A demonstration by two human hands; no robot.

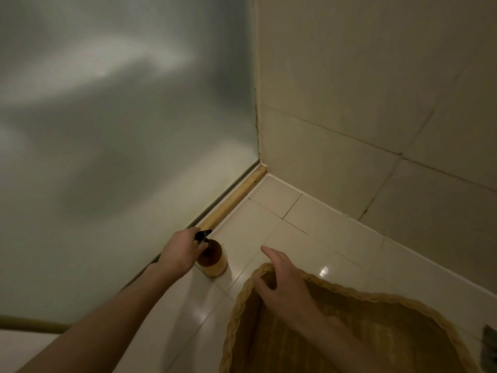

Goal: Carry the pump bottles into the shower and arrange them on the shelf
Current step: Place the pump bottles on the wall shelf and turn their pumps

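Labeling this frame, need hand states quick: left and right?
Left hand: grips the pump bottle by its neck.
Right hand: open, holding nothing, over the basket rim.

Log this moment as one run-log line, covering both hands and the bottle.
left hand: grips pump bottle neck | bottle: upright on floor by glass panel | right hand: open, over wicker basket rim

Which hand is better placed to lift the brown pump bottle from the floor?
The left hand: its fingers curl round the neck of the pump bottle. The right hand lies open over the basket rim, apart.
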